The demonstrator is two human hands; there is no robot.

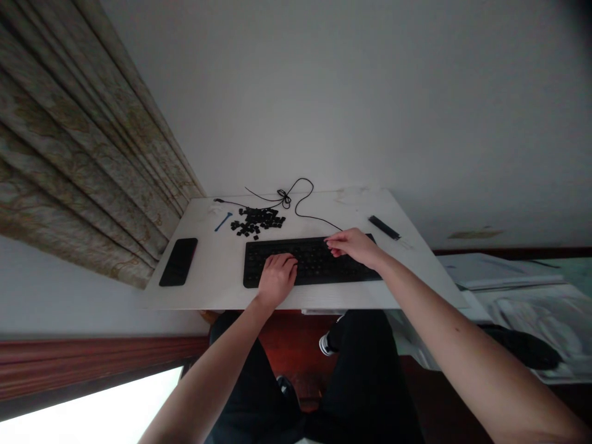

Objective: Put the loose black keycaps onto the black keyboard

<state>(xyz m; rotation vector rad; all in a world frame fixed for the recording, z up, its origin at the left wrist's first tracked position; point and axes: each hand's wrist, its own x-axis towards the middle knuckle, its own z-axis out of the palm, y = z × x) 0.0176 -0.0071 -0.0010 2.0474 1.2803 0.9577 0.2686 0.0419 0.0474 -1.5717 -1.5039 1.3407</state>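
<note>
A black keyboard (309,274) lies on the white table with its long side towards me. My left hand (278,275) rests on its left half, palm down, fingers laid over the keys and the thumb a little apart. Over the upper right part of the keyboard, my right hand (350,243) is closed in a pinch at the fingertips. Whatever is between those fingertips is too small to make out. Behind the keyboard, to the left, lies a loose pile of black keycaps (259,217). From the keyboard's back edge runs a thin black cable (311,216), looped and tied in a bundle.
A blue stick-like tool (223,221) lies left of the keycaps. At the table's left side is a black phone (179,262). A dark narrow strip-shaped object (383,227) sits at the back right. Wall borders the table (217,293) behind, a curtain (92,142) at left.
</note>
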